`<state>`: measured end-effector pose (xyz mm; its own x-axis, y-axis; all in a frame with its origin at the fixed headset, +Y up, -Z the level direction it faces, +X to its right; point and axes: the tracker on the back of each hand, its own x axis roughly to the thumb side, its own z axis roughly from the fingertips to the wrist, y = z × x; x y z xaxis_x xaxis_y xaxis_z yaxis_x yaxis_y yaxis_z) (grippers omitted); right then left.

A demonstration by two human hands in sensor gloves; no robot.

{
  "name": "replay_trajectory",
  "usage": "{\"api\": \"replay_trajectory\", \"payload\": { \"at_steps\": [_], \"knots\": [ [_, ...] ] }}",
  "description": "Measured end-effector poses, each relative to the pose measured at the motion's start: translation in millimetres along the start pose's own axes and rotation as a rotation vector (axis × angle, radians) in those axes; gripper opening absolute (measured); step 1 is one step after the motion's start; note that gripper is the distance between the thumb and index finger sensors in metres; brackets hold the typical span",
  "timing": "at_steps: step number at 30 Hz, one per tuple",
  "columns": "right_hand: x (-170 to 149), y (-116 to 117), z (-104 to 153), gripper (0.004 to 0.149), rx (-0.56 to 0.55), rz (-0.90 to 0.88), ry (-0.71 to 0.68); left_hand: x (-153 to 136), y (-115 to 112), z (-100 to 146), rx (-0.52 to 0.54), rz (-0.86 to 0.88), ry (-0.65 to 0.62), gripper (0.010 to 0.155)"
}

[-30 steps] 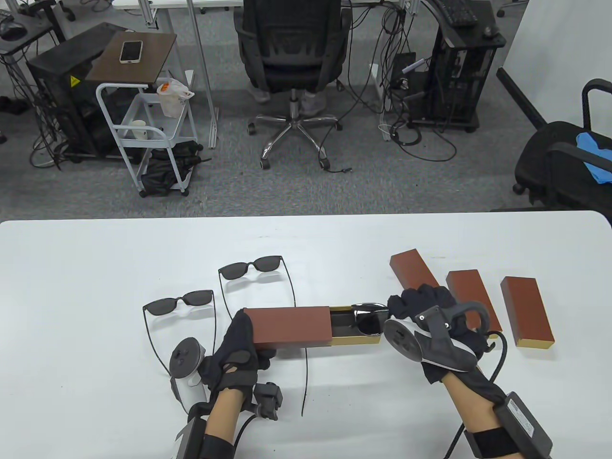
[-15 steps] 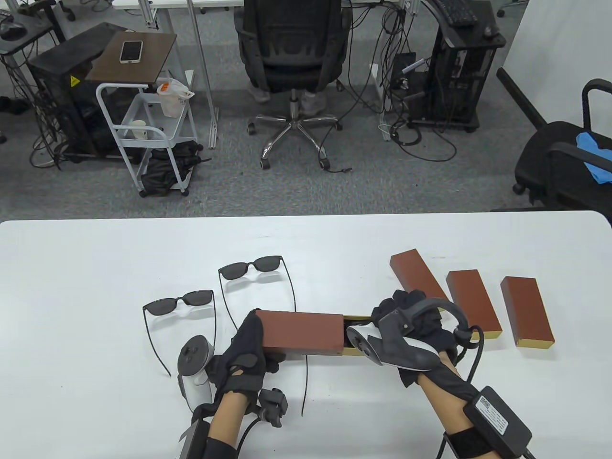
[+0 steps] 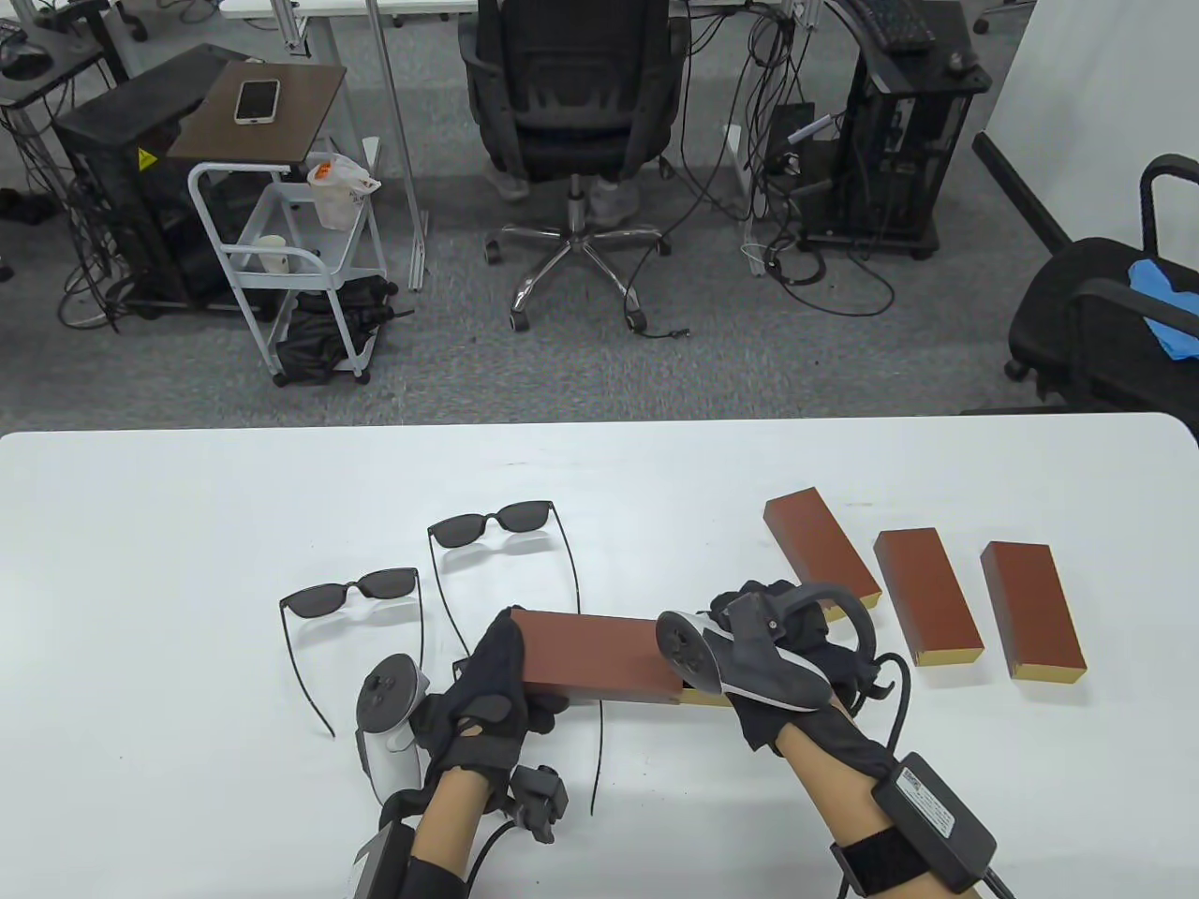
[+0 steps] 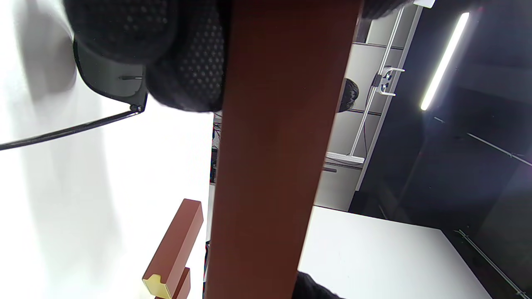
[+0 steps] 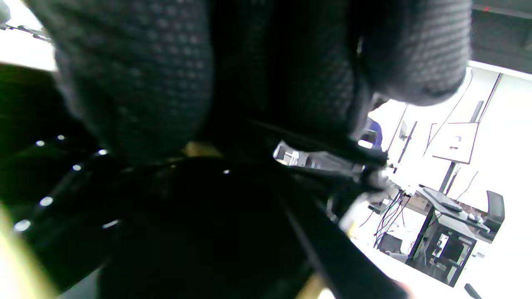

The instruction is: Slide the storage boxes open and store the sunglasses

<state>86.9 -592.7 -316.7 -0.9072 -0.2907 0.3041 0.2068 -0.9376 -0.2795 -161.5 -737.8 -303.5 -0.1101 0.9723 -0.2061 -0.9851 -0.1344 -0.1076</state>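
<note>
STEP: closing loaded box (image 3: 590,654) | left hand (image 3: 487,698) grips sleeve end | right hand (image 3: 796,646) at drawer end, grip unclear | NEXT: I push drawer flush, square to sleeve

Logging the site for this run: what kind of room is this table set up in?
Most likely an office or lab workroom: beyond the white table there is grey carpet with a black swivel chair, computer towers with tangled cables, and a small rolling cart.

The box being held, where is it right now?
In the table view the held box sits near the table's front centre, between the left hand and the right hand, just right of the sunglasses.
</note>
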Motion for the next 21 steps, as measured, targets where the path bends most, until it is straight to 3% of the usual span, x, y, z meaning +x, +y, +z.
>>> {"api": "replay_trajectory", "payload": {
  "at_steps": [10, 13, 17, 21],
  "knots": [
    [-7.2, 7.5, 1.0, 0.04, -0.018, -0.122, 0.017, -6.8, -1.2, -0.6, -0.002, 0.033, 0.036, 0.074],
    [-18.3, 6.1, 2.8, 0.04, -0.004, -0.259, 0.049, -7.1, -0.1, -1.5, -0.007, 0.027, 0.032, 0.074],
    [-44.2, 7.8, 8.4, 0.043, -0.077, -0.424, 0.149, -7.3, 1.0, -1.7, -0.016, 0.056, 0.031, 0.074],
    [-77.9, 32.8, 19.1, 0.058, -0.088, -0.7, 0.336, -6.9, 2.3, -1.8, -0.013, 0.057, 0.021, 0.074]
  ]
}}
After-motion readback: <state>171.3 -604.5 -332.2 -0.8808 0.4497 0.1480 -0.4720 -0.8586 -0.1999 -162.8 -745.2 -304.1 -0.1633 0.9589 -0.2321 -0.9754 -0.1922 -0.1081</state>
